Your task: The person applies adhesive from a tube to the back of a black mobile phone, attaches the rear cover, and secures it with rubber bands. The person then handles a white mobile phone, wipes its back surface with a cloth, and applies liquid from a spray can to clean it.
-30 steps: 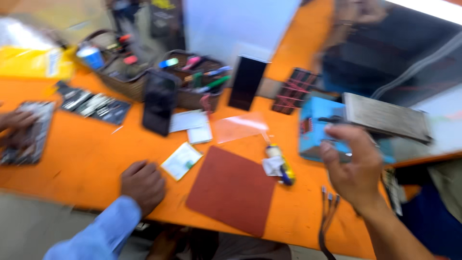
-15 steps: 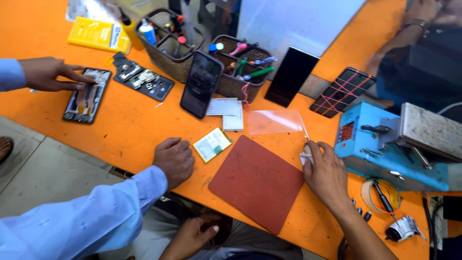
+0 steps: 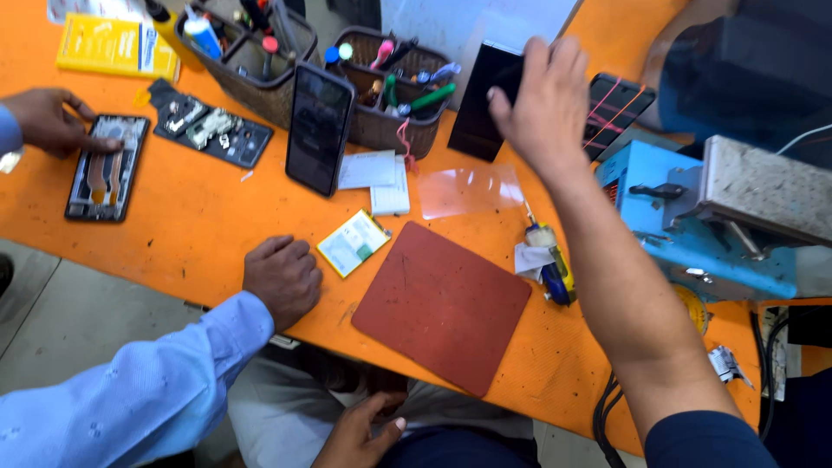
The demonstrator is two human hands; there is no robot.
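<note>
My right hand (image 3: 542, 108) reaches across the orange table (image 3: 199, 225), fingers spread, and lies against the upper right part of a black phone panel (image 3: 485, 113) that leans on a white board. I cannot see the fingers closed around the panel. My left hand (image 3: 360, 429) rests low on my lap below the table edge and holds nothing. A dark red mat (image 3: 442, 303) lies in front of me, with a clear film sheet (image 3: 468, 191) behind it. A small blue and yellow tool with a white rag (image 3: 546, 260) lies to the mat's right.
A co-worker's fist in a light blue sleeve (image 3: 282, 277) rests beside a small card (image 3: 351, 243). Another person's hand (image 3: 52, 121) touches an opened phone (image 3: 104, 169). Two baskets of tools (image 3: 381, 121) prop a black phone (image 3: 319, 130). A blue machine (image 3: 693, 234) stands right.
My right hand has lifted from the small tool beside the red mat and moved back to the leaning black panel. My left hand stays low on my lap.
</note>
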